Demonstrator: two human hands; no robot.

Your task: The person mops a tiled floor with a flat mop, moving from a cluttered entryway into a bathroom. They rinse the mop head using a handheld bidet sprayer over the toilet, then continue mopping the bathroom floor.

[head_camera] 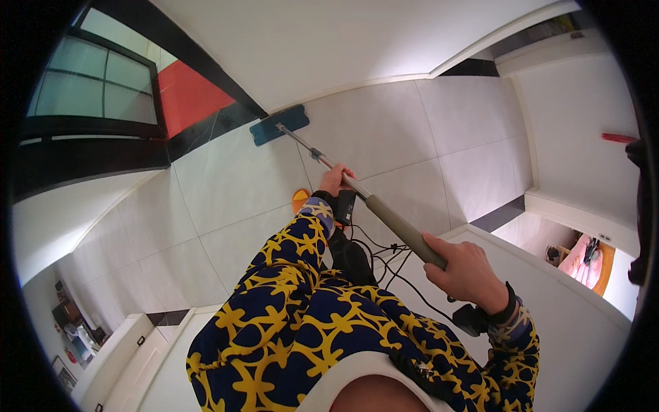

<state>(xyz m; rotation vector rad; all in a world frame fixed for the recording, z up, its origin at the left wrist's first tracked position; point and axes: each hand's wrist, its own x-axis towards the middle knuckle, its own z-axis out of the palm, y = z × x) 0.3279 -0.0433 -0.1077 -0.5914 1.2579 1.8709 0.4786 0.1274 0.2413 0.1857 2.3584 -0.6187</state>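
My left hand [337, 178] grips the metal pole of a flat mop [358, 186] partway down. Around the top of its olive-green grip sleeve is my right hand [466, 270]. The pole slants from my right hand up and left to a blue rectangular mop head [279, 125], which lies on the pale floor tiles beside a wall corner and a dark threshold. Both wrists carry black straps with small black devices, and black cables hang between them. Below my left hand an orange slipper [300, 200] shows in part.
A dark-framed glass door [103, 82] stands at the upper left, with a red mat [190, 95] behind a black stone threshold [206, 131]. White walls [329, 46] bound the tiled floor [370, 129]. Doorways open at the right and lower left.
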